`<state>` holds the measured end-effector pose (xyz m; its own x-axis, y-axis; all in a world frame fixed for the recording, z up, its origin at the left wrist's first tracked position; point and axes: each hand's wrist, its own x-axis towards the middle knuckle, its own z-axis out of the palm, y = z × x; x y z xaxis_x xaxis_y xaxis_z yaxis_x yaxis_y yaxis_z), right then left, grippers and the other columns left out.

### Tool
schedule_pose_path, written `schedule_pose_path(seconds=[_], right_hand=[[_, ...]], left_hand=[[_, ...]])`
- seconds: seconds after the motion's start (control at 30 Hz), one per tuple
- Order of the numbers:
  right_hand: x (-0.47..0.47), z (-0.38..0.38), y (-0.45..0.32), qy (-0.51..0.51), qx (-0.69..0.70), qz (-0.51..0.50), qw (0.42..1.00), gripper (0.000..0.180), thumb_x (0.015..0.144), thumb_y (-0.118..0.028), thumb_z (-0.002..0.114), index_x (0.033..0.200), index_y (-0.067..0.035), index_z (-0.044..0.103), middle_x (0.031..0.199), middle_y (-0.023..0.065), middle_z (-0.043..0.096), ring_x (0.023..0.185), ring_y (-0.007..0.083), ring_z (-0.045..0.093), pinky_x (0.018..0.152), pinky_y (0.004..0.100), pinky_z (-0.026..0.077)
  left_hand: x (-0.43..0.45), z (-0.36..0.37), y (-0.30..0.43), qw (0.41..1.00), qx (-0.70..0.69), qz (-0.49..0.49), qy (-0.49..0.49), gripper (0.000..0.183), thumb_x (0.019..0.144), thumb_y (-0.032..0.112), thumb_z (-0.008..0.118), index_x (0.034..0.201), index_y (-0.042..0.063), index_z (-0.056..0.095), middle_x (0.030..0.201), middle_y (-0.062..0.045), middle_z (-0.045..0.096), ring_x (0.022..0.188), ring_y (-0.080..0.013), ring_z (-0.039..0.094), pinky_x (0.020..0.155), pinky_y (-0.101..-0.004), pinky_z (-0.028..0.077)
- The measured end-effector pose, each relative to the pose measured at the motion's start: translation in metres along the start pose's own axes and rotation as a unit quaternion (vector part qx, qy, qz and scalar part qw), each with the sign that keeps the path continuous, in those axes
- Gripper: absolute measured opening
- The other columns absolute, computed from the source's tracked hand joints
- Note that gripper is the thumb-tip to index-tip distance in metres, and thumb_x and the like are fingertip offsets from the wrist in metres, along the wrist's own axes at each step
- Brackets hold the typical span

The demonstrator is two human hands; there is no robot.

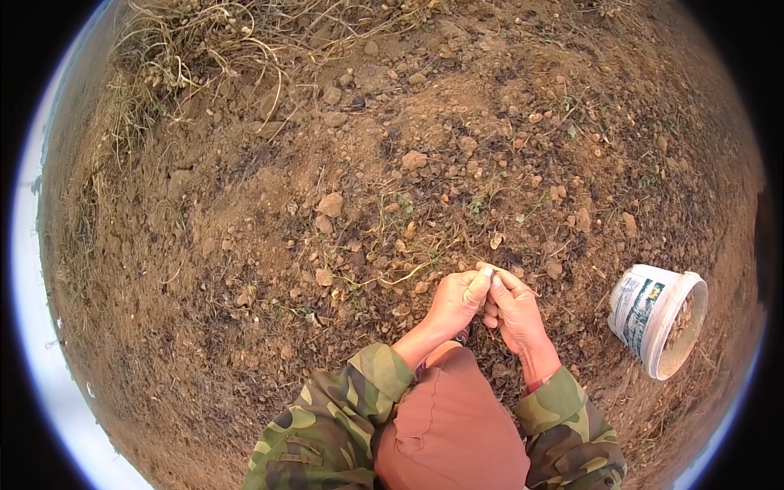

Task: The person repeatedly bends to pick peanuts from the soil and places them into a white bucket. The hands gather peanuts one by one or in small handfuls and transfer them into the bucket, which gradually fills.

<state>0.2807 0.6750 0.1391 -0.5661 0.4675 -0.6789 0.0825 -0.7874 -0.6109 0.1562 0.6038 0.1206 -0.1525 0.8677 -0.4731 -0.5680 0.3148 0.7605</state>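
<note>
My left hand (460,300) and my right hand (514,309) meet in front of me, low over the soil. Between the thumbs and fingertips they pinch a small dark object (495,274), mostly hidden and too small to identify. A thin dry stem (530,288) sticks out past the right fingers; whether it belongs to that object I cannot tell. Just beyond the fingertips, a pale opened peanut shell (497,240) lies on the ground. To the right, a white plastic bucket (631,306) with green printing leans over, its mouth facing right, with peanuts (681,318) inside.
Pulled peanut plants (184,49) with dry stems are heaped at the upper left. Clods (331,205), withered leaves and loose pods are scattered over the brown soil (245,159). Reddish-brown cloth (456,422) lies between my camouflage sleeves (331,416).
</note>
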Motion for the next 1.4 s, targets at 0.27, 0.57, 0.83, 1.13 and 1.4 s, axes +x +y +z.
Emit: schedule_pose_path(seconds=[0.27, 0.57, 0.83, 1.13, 1.4], right_hand=[[-0.016, -0.007, -0.015, 0.121, 0.095, -0.083, 0.985, 0.022, 0.102, -0.027, 0.049, 0.091, -0.009, 0.052, 0.076, 0.0015, 0.055, 0.061, 0.0087, 0.05, 0.049, 0.0216, 0.041], [-0.068, -0.047, -0.017, 0.183, 0.176, -0.116, 0.96, 0.016, 0.095, -0.027, 0.064, 0.095, -0.012, 0.056, 0.08, -0.0005, 0.057, 0.063, 0.006, 0.049, 0.049, 0.0184, 0.042], [-0.111, -0.09, 0.006, 0.163, 0.275, -0.186, 0.929, 0.041, 0.095, -0.007, 0.058, 0.135, -0.009, 0.047, 0.111, 0.0062, 0.063, 0.101, 0.0239, 0.064, 0.076, 0.0256, 0.058], [-0.169, -0.155, 0.035, 0.137, 0.331, -0.198, 0.912, 0.014, 0.094, -0.017, 0.065, 0.107, -0.012, 0.062, 0.084, 0.0003, 0.06, 0.069, 0.0096, 0.059, 0.047, 0.0156, 0.047], [-0.164, -0.145, 0.004, 0.142, 0.275, -0.202, 0.929, 0.026, 0.1, -0.019, 0.054, 0.124, -0.01, 0.056, 0.098, 0.0057, 0.061, 0.084, 0.0175, 0.062, 0.067, 0.0244, 0.058]], left_hand=[[0.008, 0.033, -0.011, 0.999, 0.053, 0.001, 0.007, 0.047, 0.101, 0.038, 0.05, 0.074, 0.002, 0.061, 0.065, -0.003, 0.061, 0.059, -0.0075, 0.057, 0.055, -0.0244, 0.046], [-0.005, 0.026, 0.008, 0.988, 0.0, -0.152, 0.027, 0.022, 0.095, 0.01, 0.051, 0.116, 0.006, 0.048, 0.079, 0.001, 0.05, 0.056, -0.0051, 0.042, 0.044, -0.0201, 0.034], [-0.006, 0.045, 0.017, 0.968, 0.214, -0.11, -0.077, 0.023, 0.092, 0.007, 0.045, 0.11, 0.003, 0.059, 0.084, -0.001, 0.059, 0.063, -0.0068, 0.047, 0.049, -0.0228, 0.04], [-0.05, 0.074, 0.042, 0.829, 0.47, 0.103, -0.286, 0.03, 0.083, 0.018, 0.067, 0.106, 0.0, 0.062, 0.074, -0.005, 0.059, 0.07, -0.0158, 0.058, 0.061, -0.0345, 0.046], [-0.109, 0.07, 0.059, 0.761, 0.494, 0.229, -0.352, 0.031, 0.077, 0.012, 0.066, 0.106, 0.004, 0.058, 0.069, -0.005, 0.054, 0.066, -0.0161, 0.055, 0.058, -0.0339, 0.042]])
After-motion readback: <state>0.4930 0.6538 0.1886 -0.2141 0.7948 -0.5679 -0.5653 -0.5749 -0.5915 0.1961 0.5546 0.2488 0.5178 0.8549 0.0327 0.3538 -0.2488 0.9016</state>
